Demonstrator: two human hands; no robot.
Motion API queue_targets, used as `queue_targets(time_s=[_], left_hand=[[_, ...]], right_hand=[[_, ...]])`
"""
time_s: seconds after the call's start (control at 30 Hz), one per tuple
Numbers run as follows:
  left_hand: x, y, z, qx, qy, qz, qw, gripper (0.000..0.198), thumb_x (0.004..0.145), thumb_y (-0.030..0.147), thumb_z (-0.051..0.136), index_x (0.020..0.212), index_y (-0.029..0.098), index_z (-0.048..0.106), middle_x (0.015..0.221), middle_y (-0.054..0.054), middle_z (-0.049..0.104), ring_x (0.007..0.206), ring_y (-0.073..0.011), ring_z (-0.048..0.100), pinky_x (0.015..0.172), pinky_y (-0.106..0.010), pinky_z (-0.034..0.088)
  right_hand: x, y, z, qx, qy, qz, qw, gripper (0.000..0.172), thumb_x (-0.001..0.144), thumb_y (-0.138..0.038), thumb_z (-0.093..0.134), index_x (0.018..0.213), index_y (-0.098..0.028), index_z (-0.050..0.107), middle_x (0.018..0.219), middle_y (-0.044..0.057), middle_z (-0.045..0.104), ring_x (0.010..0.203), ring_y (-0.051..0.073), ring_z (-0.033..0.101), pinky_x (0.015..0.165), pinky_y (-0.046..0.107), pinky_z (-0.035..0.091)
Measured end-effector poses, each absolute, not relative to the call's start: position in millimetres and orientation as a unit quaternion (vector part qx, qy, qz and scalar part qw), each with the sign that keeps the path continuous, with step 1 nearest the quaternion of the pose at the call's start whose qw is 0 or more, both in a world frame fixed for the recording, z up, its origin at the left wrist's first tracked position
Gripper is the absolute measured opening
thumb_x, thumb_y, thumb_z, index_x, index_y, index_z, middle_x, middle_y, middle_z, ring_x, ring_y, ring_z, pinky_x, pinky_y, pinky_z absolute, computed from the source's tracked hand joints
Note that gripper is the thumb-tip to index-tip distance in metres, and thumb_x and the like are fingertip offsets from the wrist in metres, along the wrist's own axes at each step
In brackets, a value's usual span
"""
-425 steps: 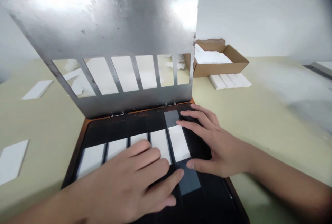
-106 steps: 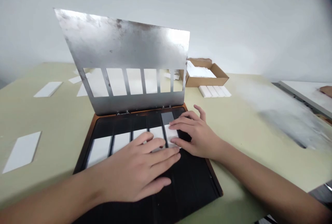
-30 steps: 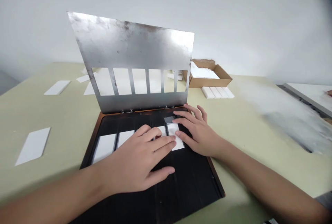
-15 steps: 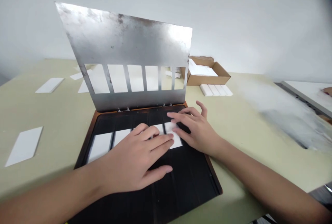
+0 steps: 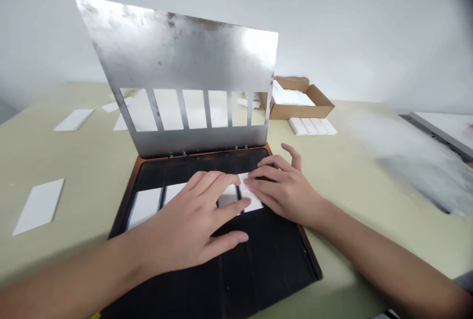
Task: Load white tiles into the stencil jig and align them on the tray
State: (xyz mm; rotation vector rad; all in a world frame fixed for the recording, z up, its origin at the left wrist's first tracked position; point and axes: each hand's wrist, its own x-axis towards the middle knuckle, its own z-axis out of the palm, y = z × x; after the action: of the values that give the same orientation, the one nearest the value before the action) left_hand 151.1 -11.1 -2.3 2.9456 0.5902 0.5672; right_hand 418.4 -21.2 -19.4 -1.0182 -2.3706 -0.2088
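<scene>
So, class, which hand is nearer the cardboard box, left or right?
Right. The right hand sits below the cardboard box and slightly left of it; the left hand lies farther left, over the white strips on the black tray.

Single head-worn camera, above the near edge of the black wood-rimmed tray (image 5: 258, 265), facing forward and down. Close on the tray, looking across it to the hinged slotted steel plate (image 5: 177, 63) and, farther off, the brown cardboard box (image 5: 303, 111).
</scene>
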Motion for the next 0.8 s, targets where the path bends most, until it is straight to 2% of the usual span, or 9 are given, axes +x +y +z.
queue_targets(time_s=[0.53, 0.8], left_hand=[[151, -11, -3, 0.962, 0.199, 0.181, 0.040, 0.041, 0.104, 0.049, 0.063, 0.135, 0.024, 0.070, 0.160, -0.021, 0.044, 0.145, -0.0429, 0.046, 0.113, -0.063, 0.045], [150, -12, -5, 0.960, 0.201, 0.182, 0.066, 0.043, 0.103, 0.045, 0.066, 0.140, 0.024, 0.068, 0.172, -0.021, 0.027, 0.154, -0.0445, 0.038, 0.118, -0.065, 0.042]], right_hand=[[419, -25, -16, -0.380, -0.889, -0.052, 0.251, 0.016, 0.104, -0.025, 0.063, 0.110, -0.025, 0.078, 0.108, -0.002, 0.079, 0.114, 0.022, 0.063, 0.128, 0.059, 0.013], [417, -27, -8, -0.370, -0.885, 0.016, 0.282, 0.013, 0.101, -0.027, 0.066, 0.100, -0.023, 0.078, 0.101, -0.005, 0.080, 0.107, 0.020, 0.066, 0.128, 0.057, 0.013]])
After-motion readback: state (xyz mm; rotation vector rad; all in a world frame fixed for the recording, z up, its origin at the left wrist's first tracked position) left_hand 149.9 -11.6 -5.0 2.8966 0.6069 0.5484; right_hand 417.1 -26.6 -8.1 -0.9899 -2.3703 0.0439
